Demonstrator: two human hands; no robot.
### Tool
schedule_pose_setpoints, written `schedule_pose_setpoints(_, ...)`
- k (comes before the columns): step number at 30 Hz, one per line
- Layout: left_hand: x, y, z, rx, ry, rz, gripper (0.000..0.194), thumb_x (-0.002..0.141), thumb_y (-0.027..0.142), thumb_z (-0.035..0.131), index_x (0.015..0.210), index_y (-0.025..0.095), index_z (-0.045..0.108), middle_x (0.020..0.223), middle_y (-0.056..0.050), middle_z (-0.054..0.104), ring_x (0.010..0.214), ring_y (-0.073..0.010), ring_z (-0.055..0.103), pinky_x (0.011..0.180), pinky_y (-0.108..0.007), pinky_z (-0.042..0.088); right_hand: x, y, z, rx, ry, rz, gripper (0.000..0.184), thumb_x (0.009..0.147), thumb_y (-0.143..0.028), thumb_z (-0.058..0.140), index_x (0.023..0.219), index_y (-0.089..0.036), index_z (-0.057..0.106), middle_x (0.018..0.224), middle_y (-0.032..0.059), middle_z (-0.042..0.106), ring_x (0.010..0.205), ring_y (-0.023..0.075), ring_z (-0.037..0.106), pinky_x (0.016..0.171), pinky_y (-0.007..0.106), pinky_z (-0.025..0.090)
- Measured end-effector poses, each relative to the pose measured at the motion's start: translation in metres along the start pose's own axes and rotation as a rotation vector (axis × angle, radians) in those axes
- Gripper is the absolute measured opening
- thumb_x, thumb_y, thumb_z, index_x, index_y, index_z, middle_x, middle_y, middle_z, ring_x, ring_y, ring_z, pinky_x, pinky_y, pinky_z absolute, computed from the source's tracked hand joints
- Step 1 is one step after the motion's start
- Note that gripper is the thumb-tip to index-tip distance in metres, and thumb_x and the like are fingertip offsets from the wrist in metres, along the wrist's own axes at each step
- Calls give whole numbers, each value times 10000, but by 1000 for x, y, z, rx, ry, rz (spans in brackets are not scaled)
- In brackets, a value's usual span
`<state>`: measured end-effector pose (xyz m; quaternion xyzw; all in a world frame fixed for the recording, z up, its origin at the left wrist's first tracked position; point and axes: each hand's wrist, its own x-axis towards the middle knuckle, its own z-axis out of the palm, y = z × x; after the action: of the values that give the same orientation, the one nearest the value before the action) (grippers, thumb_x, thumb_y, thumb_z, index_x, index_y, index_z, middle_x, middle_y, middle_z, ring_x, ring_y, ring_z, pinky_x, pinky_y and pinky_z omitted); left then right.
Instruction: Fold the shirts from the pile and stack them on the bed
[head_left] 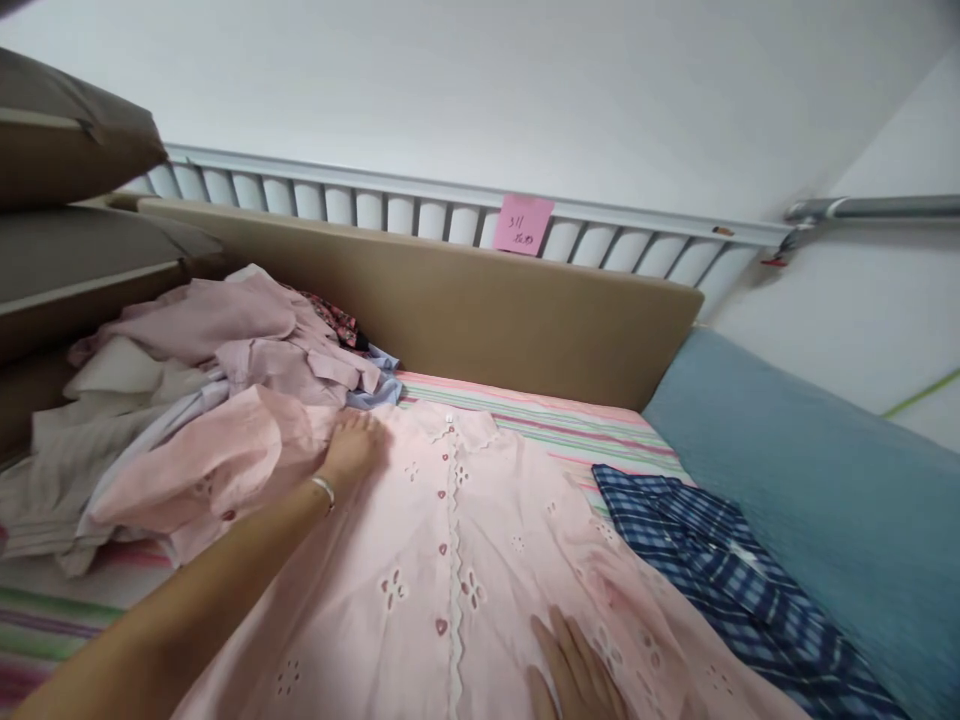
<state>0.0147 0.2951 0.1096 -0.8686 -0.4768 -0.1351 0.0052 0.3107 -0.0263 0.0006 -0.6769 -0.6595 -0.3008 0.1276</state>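
A pale pink blouse point(465, 560) with eyelet holes and heart-shaped buttons lies spread flat, front up, on the striped bed sheet point(570, 425). My left hand point(354, 450) rests on the blouse's left shoulder near the collar, fingers lying flat on the cloth; a thin bracelet circles the wrist. My right hand point(574, 670) lies flat on the lower right of the blouse, fingers stretched out and pressing the fabric. Neither hand holds anything.
A heap of pink and white clothes point(187, 400) lies at the left. A blue checked shirt point(735, 570) lies right of the blouse, beside a blue blanket point(810, 470). A tan padded board point(465, 300) and white rail with a pink note point(523, 224) run behind. Brown cushions point(67, 200) stack far left.
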Motion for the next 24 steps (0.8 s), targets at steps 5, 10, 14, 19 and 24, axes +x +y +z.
schedule_pose_setpoints(5, 9, 27, 29, -50, -81, 41, 497, 916, 475, 314, 1365, 288, 416, 1483, -97, 332, 1361, -318, 269, 1036, -600, 255, 2, -1, -13, 43, -87, -24, 445, 859, -417, 456, 1256, -242, 554, 1273, 69, 583, 1129, 268, 575, 870, 404, 486)
schedule_pose_setpoints(10, 18, 27, 28, -22, -45, -33, 556, 904, 502, 318, 1402, 260, 371, 1513, -108, 267, 1381, -370, 195, 1013, -675, 199, 9, -7, -28, 99, -221, 87, 447, 875, -386, 440, 1296, -261, 520, 1343, 58, 517, 1216, 274, 505, 948, 440, 466)
schedule_pose_setpoints(14, -1, 44, 32, -43, 42, 33, 545, 917, 513, 276, 1412, 298, 347, 1526, -65, 244, 1399, -342, 157, 1033, -647, 196, 11, -7, -38, 214, -256, 148, 408, 881, -366, 437, 1258, -266, 555, 1324, 44, 540, 1202, 262, 519, 945, 428, 484)
schedule_pose_setpoints(19, -18, 54, 47, -51, -6, 52, 546, 896, 556, 308, 1374, 315, 416, 1504, -47, 304, 1387, -357, 191, 1039, -639, 185, 61, -34, -67, 445, -179, 349, 400, 906, -360, 404, 1252, -221, 548, 1382, 69, 480, 1284, 247, 428, 1012, 436, 435)
schedule_pose_setpoints(24, -17, 53, 47, -52, 29, 75, 553, 894, 569, 315, 1384, 326, 395, 1503, -35, 302, 1401, -337, 158, 1057, -631, 151, 174, -85, -53, 724, -353, 328, 501, 939, -418, 303, 1363, -178, 417, 1476, 90, 342, 1374, 242, 273, 1082, 456, 327)
